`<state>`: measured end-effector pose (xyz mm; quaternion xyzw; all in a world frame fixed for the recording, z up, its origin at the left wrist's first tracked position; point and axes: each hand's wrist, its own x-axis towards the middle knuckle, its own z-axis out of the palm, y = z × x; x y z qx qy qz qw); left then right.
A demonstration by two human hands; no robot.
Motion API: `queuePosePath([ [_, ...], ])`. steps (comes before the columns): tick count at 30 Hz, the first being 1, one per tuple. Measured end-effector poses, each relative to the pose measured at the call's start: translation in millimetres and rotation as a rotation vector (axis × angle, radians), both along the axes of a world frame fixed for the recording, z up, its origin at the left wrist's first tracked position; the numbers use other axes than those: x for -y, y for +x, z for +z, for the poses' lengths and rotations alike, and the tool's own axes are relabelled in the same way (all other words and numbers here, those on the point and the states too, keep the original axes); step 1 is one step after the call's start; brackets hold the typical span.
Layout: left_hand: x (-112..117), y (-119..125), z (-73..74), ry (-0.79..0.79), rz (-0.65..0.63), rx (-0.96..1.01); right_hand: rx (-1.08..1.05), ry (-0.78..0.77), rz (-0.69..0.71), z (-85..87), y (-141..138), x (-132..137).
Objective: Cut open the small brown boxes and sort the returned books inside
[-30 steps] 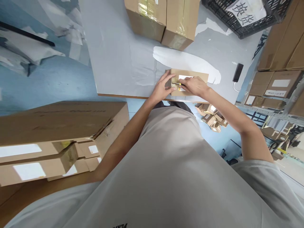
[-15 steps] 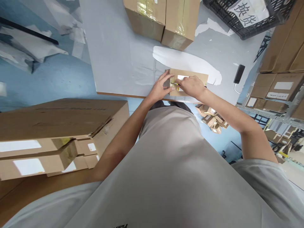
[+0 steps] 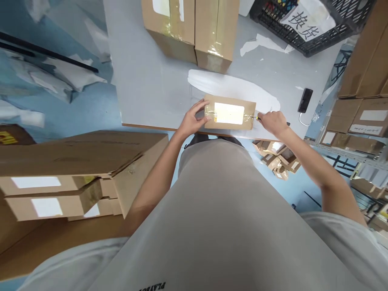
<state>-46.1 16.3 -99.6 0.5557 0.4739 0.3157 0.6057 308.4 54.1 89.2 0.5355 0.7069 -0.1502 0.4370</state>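
One small box flat on the table, close to the near edge. Left hand spread, thumb and fingertips on the box's left end. Right hand closed around a cutter; back of the hand hides most of the handle and the exact grip. Blade is at the taped right end; too small to tell if it's touching. Label is blown out by glare, any print unreadable.

Two big boxes and the black crate are cut off at the top; crate contents hard to make out. Carton at lower left partly hidden by the arm.

Room: wide stretch of table left of the left hand. Right side is tighter, phone beyond the right hand, near the right edge. Little margin on the body side.
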Motion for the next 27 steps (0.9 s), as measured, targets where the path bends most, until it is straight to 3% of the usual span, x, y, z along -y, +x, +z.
queuePosePath([
  [13,-0.1,13.5,6.1,-0.049,0.138,-0.163,-0.326,-0.065,0.062,-33.0,58.8,10.6],
  [18,6.1,-0.9,6.6,-0.032,0.209,-0.273,-0.522,-0.052,-0.033,-36.3,80.8,22.8],
  [21,7.6,-27.5,0.0,-0.007,0.318,-0.341,-0.692,0.022,-0.262,-51.6,95.1,31.0],
  [23,5.7,-45.1,-5.8,-0.015,0.366,-0.382,-0.824,0.07,-0.562,-70.9,92.1,36.3],
  [25,1.6,-57.6,-10.6,-0.055,0.394,-0.405,-0.93,0.091,-0.911,-92.8,74.1,40.9],
  [27,-3.1,-64.4,-13.1,-0.102,0.416,-0.404,-1.029,0.061,-1.146,-110.6,44.2,44.5],
])
